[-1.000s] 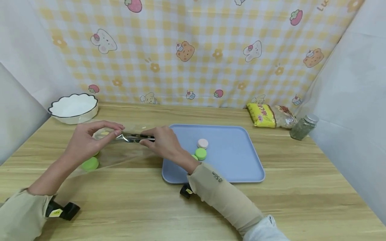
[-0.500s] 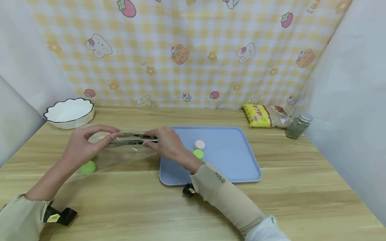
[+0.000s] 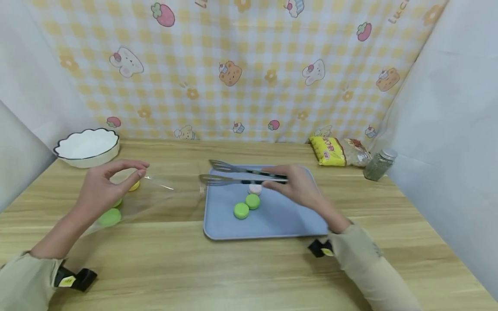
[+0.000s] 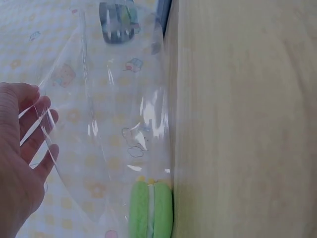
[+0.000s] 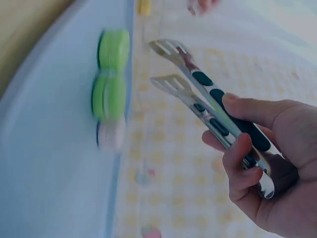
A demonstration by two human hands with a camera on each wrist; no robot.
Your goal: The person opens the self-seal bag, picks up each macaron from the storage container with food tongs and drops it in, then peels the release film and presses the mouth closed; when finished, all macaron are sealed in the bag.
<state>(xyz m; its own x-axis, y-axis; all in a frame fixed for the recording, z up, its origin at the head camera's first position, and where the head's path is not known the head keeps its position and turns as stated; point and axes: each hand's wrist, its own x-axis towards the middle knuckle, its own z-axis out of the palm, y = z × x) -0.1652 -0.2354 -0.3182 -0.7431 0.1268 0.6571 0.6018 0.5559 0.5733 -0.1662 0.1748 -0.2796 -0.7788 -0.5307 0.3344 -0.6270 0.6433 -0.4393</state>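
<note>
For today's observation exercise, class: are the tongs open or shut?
Open: in the right wrist view, the tongs have their tips apart, with nothing between.

Your left arm [image 3: 56, 235] extends forward and inward from the lower left of the head view. Your left hand [image 3: 102, 185] is raised, with thumb and forefinger tips close together in a pinch. Your right arm [image 3: 369, 263] reaches forward and to your left. Your right hand [image 3: 298, 185] maintains a grip: thumb opposed to curled fingers [image 5: 238, 181]. Both hands are well apart.
</note>
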